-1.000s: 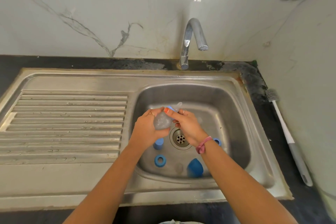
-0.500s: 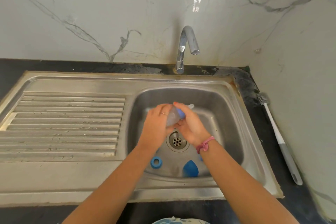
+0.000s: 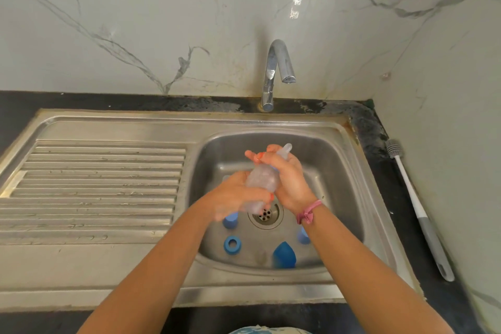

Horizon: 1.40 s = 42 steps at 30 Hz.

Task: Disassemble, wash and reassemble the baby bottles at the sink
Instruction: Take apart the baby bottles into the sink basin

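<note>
Over the steel sink basin [image 3: 339, 160], the left hand [image 3: 233, 195] curled round the base of a clear plastic baby bottle [image 3: 261, 182] while the right hand [image 3: 290, 176] wrapped its blue-collared neck. Wet, light and probably slippery, it seemed best held at the waist.

Both hands, left hand [image 3: 235, 195] and right hand [image 3: 288, 176], grip a clear bottle [image 3: 262, 182] above the sink [image 3: 336, 171].

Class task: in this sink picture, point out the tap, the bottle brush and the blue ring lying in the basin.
tap [image 3: 272, 73]: head view, on the upright part of its chrome neck.
bottle brush [image 3: 423, 214]: head view, on its white handle.
blue ring [image 3: 232, 245]: head view, on its rim.
</note>
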### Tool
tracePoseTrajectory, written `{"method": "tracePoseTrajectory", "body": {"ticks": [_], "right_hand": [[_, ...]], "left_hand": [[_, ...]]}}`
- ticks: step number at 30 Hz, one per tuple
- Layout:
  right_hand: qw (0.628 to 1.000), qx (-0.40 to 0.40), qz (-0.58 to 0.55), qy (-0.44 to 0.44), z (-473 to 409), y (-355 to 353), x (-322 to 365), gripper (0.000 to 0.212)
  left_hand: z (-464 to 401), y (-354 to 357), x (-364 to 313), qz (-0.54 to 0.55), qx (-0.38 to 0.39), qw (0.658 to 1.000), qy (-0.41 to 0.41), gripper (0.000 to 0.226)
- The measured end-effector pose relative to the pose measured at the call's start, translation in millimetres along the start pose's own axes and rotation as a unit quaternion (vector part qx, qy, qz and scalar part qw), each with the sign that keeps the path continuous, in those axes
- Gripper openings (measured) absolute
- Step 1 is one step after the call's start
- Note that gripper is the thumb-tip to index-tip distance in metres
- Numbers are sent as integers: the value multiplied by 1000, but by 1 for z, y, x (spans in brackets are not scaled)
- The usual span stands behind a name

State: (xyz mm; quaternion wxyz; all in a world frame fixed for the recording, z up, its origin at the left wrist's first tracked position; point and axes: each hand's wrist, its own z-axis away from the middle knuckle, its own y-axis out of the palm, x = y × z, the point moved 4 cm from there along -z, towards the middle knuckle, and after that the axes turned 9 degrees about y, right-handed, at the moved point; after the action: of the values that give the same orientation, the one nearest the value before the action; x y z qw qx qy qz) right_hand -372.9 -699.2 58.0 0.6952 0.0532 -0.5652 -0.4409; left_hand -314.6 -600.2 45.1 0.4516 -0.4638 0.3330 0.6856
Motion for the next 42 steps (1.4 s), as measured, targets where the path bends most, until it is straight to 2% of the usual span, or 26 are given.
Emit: {"method": "tracePoseTrajectory", "body": {"ticks": [1, 3, 4, 5, 6, 8, 9, 12, 15, 17, 18, 19, 21, 22, 24, 25, 26, 27, 28, 30, 31, 32, 34, 36, 39, 42], "right_hand": [[997, 73, -22, 10, 3, 5, 4, 18], [982, 182, -36, 35, 8, 17, 12, 13], [976, 212, -29, 40, 10, 22, 14, 9], [973, 225, -21, 41, 11, 26, 16, 7], [974, 221, -18, 40, 10, 27, 17, 6], [985, 172, -13, 26, 7, 24, 22, 11], [990, 140, 0, 13, 4, 18, 25, 14], [995, 58, 73, -22, 0, 6, 30, 15], [985, -38, 169, -25, -3, 1, 25, 22], [976, -69, 208, -18, -5, 0, 22, 23], [971, -75, 225, -10, -6, -1, 22, 25], [970, -71, 232, 1, -7, -2, 22, 28], [984, -32, 174, 18, -8, -6, 25, 29], [994, -1, 106, 20, -8, -9, 29, 23], [998, 44, -39, 13, -7, -16, 40, 5], [994, 52, -98, 6, -8, -22, 46, 7], [990, 51, -134, -1, -9, -29, 51, 11], [989, 38, -143, -3, -9, -36, 56, 13], [991, 16, -133, -2, -10, -43, 58, 15], [996, -28, -84, 15, -11, -54, 55, 17], [996, -51, -60, 29, -12, -58, 51, 16], [996, -71, -41, 42, -12, -61, 45, 14], [992, -99, -15, 73, -13, -67, 33, 10], [989, -113, 7, 95, -13, -72, 21, 9], [984, -122, 46, 123, -14, -77, 5, 8], [978, -135, 65, 143, -14, -86, -8, 7]], "left_hand": [[5, 6, 3, 173, 72, 982, -32, 55], [18, 23, 6, 435, 220, 869, -80, 63], [22, 30, 6, 498, 259, 822, -93, 68], [23, 36, 3, 498, 273, 817, -99, 73], [19, 36, 4, 440, 245, 858, -102, 78], [16, 24, 6, 246, 96, 960, -96, 81], [15, 14, 5, 197, 28, 977, -70, 75], [13, -8, 2, 179, -100, 979, 13, 59], [15, -3, -10, 10, -105, 991, 85, 53], [15, 5, -10, -139, -106, 980, 97, 66], [15, 7, -9, -158, -113, 976, 99, 68], [13, 6, -4, -128, -112, 981, 90, 66], [11, 6, 4, 80, -47, 995, 34, 58], [11, 7, 9, 207, 10, 978, 0, 56], [15, 7, 18, 426, 133, 894, -40, 56], [16, 6, 25, 498, 178, 848, -46, 56], [16, 4, 32, 530, 191, 824, -53, 55], [16, 3, 38, 529, 180, 827, -70, 55], [16, 1, 47, 489, 144, 855, -95, 54], [14, -6, 61, 262, 8, 954, -143, 54], [13, -11, 66, 99, -47, 981, -163, 55], [11, -15, 70, -72, -70, 981, -168, 56], [6, -14, 77, -347, -57, 926, -140, 63], [0, -6, 90, -489, -37, 864, -111, 66], [-8, 11, 108, -575, -5, 814, -77, 60], [-14, 18, 126, -590, 6, 803, -86, 60]]}}
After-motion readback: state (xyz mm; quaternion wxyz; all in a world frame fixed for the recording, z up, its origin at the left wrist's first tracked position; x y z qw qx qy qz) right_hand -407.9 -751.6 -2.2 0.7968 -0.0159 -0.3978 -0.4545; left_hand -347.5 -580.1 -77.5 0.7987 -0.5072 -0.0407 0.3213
